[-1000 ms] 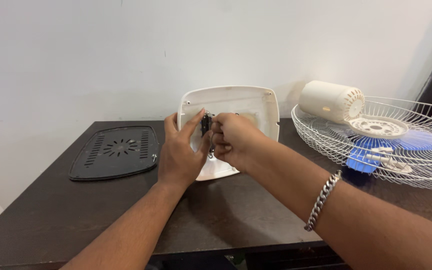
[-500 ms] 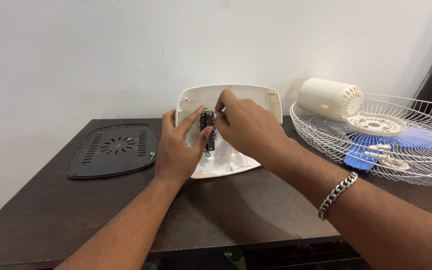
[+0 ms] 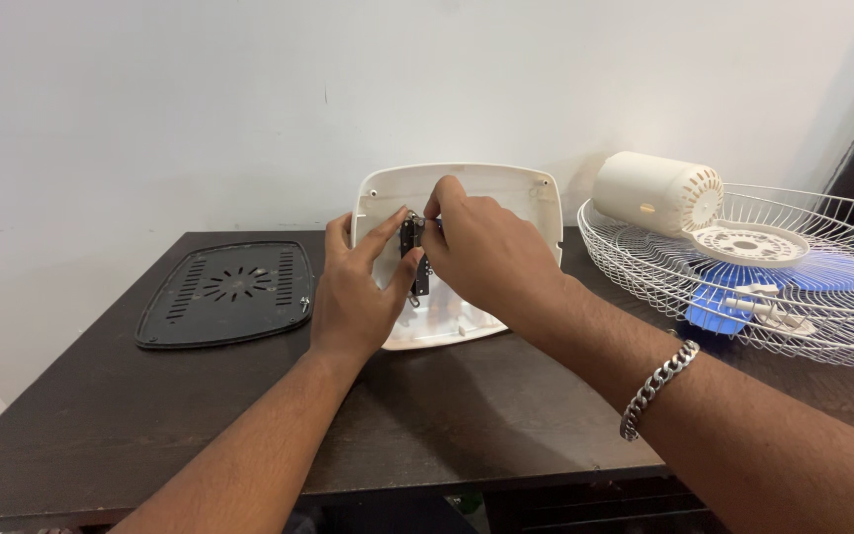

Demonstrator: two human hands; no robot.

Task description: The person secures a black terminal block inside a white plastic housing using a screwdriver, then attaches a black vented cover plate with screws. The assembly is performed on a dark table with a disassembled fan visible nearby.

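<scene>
The white base shell has tipped up steeper than half a second ago. Inside it, left hand fingers pinch the dark switch block; right hand has shifted higher, fingers closed at the block's top.

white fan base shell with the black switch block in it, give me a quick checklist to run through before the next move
1. Shell steadied: the left hand rests against the white base shell, which is tipped up on the table: ok.
2. Switch block held: fingers of both hands pinch the black switch block: ok.
3. Right hand grip point: its fingertips meet at the top of the block, but whether they hold a screw or tool: cannot tell.
4. Wires free: hidden behind the hands: cannot tell.
5. Black vented cover: lies flat to the left, apart from the hands: ok.
6. Fan guard with motor housing: close beside the right forearm, could be bumped: not ok.
</scene>
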